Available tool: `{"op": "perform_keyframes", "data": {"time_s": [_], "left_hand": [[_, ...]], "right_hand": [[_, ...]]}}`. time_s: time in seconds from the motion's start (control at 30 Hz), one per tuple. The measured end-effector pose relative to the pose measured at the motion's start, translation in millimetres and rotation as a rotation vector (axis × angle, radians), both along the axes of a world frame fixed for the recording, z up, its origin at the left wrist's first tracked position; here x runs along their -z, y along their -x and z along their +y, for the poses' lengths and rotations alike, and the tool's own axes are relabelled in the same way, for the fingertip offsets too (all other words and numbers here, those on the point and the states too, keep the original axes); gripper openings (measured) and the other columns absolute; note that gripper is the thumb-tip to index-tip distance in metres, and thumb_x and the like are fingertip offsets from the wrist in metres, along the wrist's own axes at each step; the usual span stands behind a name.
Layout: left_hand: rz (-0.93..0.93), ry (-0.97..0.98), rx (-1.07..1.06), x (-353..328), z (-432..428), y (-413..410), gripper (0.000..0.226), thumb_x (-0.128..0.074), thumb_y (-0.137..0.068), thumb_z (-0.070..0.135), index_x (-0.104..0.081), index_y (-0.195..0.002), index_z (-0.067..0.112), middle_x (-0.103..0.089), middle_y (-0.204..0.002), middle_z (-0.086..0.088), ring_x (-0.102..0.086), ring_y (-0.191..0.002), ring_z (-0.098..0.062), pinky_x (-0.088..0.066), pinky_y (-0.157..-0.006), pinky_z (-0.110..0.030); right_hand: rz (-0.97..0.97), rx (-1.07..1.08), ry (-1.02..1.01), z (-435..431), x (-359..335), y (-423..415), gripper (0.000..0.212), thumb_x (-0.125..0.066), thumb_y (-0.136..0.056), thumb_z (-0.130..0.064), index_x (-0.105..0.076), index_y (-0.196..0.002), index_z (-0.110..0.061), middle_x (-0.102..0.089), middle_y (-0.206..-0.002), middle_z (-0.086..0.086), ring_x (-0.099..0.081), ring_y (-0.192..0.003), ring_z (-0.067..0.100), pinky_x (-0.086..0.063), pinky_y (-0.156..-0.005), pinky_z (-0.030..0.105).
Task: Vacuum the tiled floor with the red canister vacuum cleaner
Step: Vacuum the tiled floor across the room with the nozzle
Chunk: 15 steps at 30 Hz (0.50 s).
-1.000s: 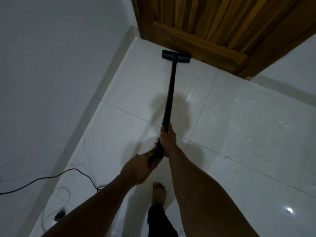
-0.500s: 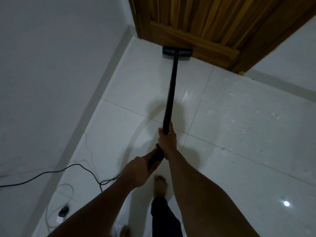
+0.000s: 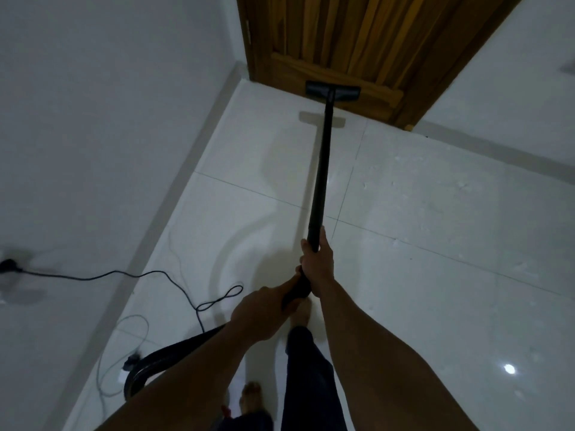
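A black vacuum wand (image 3: 322,169) reaches forward over the white tiled floor (image 3: 435,244). Its flat floor head (image 3: 333,90) sits raised in front of the wooden door's bottom rail, with its shadow on the tile below. My right hand (image 3: 317,265) grips the wand's lower end. My left hand (image 3: 261,315) holds the handle just behind it. A black ribbed hose (image 3: 168,356) curves down and left from the handle. A small red piece (image 3: 226,410) shows at the bottom, between my arms; the canister is otherwise hidden.
A wooden door (image 3: 357,42) closes the far corner. White walls run on the left (image 3: 93,119) and at the far right. A black power cord (image 3: 161,275) trails from a wall plug (image 3: 9,265) across the floor. My bare feet (image 3: 252,396) stand below my hands.
The floor head has lifted off the tile and now hangs in front of the door. The view has tilted back, bringing the hose, wall plug and more cord into sight.
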<state>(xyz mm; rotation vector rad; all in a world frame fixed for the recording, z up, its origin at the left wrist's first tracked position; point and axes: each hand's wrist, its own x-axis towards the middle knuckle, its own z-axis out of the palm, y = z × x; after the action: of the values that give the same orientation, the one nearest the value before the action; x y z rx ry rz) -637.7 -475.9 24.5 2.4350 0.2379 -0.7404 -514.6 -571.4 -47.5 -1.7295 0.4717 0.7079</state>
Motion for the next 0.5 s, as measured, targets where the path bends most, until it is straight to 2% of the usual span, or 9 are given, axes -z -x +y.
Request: {"op": "perform_keyframes", "data": {"time_s": [0.2, 0.3, 0.4, 0.5], "left_hand": [[-0.008, 0.029, 0.073, -28, -24, 125, 0.059, -0.03, -0.101, 0.061, -0.003, -0.154, 0.054, -0.063, -0.073, 0.001, -0.059, -0.054, -0.015, -0.048, -0.052, -0.027], [-0.024, 0.021, 0.09, -37, -41, 181, 0.058, -0.032, -0.102, 0.06, -0.005, -0.153, 0.055, -0.06, -0.074, 0.003, -0.056, -0.054, -0.013, -0.044, -0.052, -0.024], [-0.039, 0.027, 0.144, -42, -58, 229, 0.06, -0.036, -0.103, 0.055, -0.011, -0.157, 0.045, -0.057, -0.075, 0.005, -0.051, -0.053, -0.009, -0.034, -0.05, -0.016], [-0.031, 0.062, 0.133, -43, -76, 269, 0.061, -0.039, -0.103, 0.054, -0.013, -0.158, 0.044, -0.057, -0.077, 0.005, -0.054, -0.06, -0.01, -0.035, -0.053, -0.017]], "right_hand": [[0.022, 0.089, -0.059, -36, -42, 129, 0.067, -0.058, -0.105, -0.02, -0.028, -0.161, -0.039, -0.056, -0.079, 0.007, -0.052, -0.05, 0.013, -0.052, -0.051, 0.03], [0.018, 0.116, -0.065, -56, -55, 189, 0.067, -0.058, -0.105, -0.02, -0.028, -0.161, -0.04, -0.057, -0.076, 0.006, -0.052, -0.047, 0.012, -0.051, -0.05, 0.03], [0.017, 0.134, -0.058, -76, -64, 241, 0.068, -0.059, -0.105, -0.021, -0.027, -0.162, -0.04, -0.056, -0.076, 0.007, -0.052, -0.05, 0.014, -0.052, -0.052, 0.031], [0.024, 0.149, -0.051, -96, -68, 281, 0.069, -0.059, -0.105, -0.021, -0.026, -0.162, -0.039, -0.056, -0.076, 0.008, -0.052, -0.052, 0.014, -0.052, -0.051, 0.031]]}}
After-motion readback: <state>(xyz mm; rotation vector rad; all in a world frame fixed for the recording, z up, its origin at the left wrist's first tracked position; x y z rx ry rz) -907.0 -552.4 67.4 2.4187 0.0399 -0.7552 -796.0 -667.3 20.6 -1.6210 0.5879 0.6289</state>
